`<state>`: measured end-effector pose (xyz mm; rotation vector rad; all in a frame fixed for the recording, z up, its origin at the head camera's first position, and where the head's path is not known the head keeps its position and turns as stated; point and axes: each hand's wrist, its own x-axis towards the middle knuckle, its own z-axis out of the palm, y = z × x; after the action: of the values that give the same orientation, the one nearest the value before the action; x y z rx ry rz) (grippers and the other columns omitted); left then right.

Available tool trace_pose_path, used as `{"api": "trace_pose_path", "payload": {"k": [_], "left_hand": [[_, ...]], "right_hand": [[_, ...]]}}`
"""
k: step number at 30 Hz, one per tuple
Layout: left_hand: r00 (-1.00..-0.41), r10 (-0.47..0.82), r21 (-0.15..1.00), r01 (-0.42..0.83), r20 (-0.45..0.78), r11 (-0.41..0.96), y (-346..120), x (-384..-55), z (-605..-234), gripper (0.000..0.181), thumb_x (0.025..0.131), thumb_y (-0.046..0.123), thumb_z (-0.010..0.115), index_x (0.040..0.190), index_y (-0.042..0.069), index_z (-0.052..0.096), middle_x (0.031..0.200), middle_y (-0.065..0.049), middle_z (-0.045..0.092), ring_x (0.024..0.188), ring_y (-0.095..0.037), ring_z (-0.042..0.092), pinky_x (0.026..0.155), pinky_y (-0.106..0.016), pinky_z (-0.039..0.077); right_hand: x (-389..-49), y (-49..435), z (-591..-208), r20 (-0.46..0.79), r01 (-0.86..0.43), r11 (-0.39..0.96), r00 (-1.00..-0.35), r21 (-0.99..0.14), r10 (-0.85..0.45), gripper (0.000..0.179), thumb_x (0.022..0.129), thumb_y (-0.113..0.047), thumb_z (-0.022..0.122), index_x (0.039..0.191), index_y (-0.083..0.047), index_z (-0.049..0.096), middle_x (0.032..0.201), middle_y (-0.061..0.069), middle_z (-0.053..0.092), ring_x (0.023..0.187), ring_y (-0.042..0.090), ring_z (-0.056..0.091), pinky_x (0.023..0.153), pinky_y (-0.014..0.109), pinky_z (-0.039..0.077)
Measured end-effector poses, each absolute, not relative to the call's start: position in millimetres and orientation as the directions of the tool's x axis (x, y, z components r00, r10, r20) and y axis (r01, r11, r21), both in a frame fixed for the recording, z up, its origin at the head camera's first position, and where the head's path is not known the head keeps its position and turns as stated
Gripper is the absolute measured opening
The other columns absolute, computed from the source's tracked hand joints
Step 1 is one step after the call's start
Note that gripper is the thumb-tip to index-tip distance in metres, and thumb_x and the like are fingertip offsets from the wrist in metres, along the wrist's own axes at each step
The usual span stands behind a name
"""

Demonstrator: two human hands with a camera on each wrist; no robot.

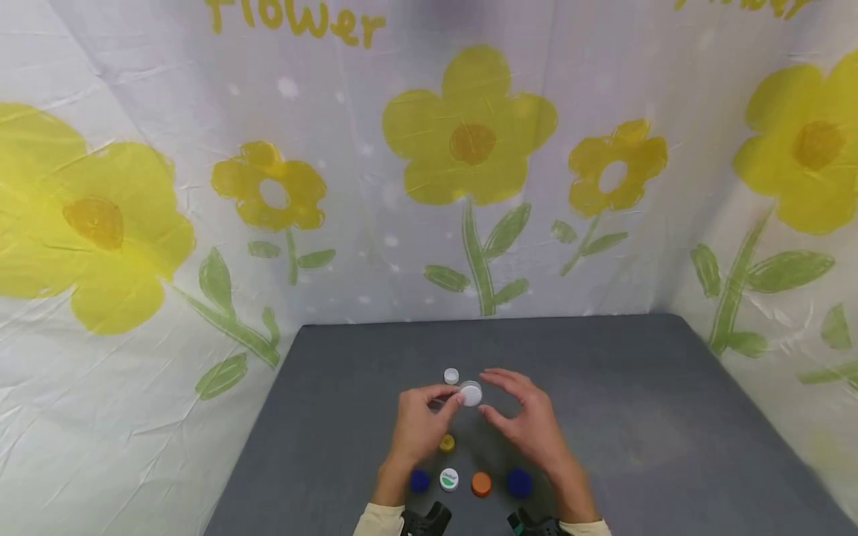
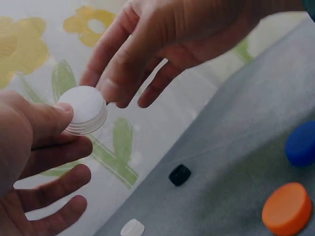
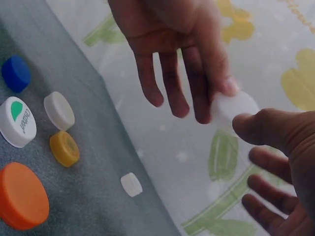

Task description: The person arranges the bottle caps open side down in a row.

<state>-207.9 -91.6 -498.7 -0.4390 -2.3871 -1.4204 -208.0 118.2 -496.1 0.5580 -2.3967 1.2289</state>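
Observation:
My left hand (image 1: 418, 424) pinches a round screw cap (image 1: 471, 394) between thumb and fingers, above the table. The cap has a flat white face and a clear ribbed rim (image 2: 93, 124). To its right is my right hand (image 1: 529, 420), thumb and fingers spread around a gap, holding nothing. In the head view its fingertips stand apart from the cap; in the right wrist view its thumb (image 3: 251, 125) overlaps the cap's edge, and contact cannot be told. Beyond the left fingertips a small white cap (image 1: 451, 376) lies on the table.
On the grey table (image 1: 637, 417), nearer me, lie a yellow cap (image 1: 447, 444), a blue cap (image 1: 419, 481), a white cap with green print (image 1: 449, 479), an orange cap (image 1: 481, 484) and a larger blue cap (image 1: 519, 483). Wrist views add a black cap (image 2: 180, 175) and a plain white cap (image 3: 59, 111).

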Motion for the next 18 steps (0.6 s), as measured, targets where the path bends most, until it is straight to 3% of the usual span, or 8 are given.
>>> {"api": "trace_pose_path", "payload": {"k": [6, 11, 18], "left_hand": [[-0.936, 0.114, 0.858, 0.350, 0.332, 0.376, -94.5, -206.5, -495.2, 0.022, 0.092, 0.037, 0.074, 0.101, 0.018, 0.080, 0.096, 0.004, 0.077, 0.086, -0.009, 0.073, 0.081, -0.029, 0.059], [-0.948, 0.136, 0.883, 0.317, 0.287, 0.346, -96.3, -206.9, -494.0, 0.022, 0.093, 0.035, 0.073, 0.100, 0.015, 0.080, 0.094, 0.001, 0.078, 0.085, -0.011, 0.073, 0.083, -0.031, 0.059], [-0.950, 0.157, 0.850, 0.312, 0.270, 0.425, -97.4, -205.5, -492.5, 0.024, 0.095, 0.037, 0.069, 0.105, 0.017, 0.079, 0.098, 0.005, 0.077, 0.085, -0.007, 0.071, 0.080, -0.028, 0.058]], "right_hand": [[-206.9, 113.8, -497.1, 0.587, -0.595, 0.504, -0.785, -0.625, -0.198, 0.053, 0.078, -0.014, 0.087, 0.127, -0.026, 0.070, 0.131, -0.010, 0.064, 0.124, 0.013, 0.057, 0.100, 0.048, 0.050], [-208.4, 113.2, -499.2, 0.612, -0.633, 0.506, -0.755, -0.586, -0.236, 0.049, 0.079, -0.013, 0.086, 0.125, -0.023, 0.071, 0.131, -0.004, 0.065, 0.122, 0.017, 0.057, 0.096, 0.049, 0.051], [-209.1, 115.2, -500.5, 0.606, -0.633, 0.540, -0.752, -0.555, -0.259, 0.045, 0.080, -0.016, 0.086, 0.123, -0.020, 0.072, 0.128, -0.001, 0.066, 0.121, 0.021, 0.057, 0.096, 0.051, 0.051]]}}
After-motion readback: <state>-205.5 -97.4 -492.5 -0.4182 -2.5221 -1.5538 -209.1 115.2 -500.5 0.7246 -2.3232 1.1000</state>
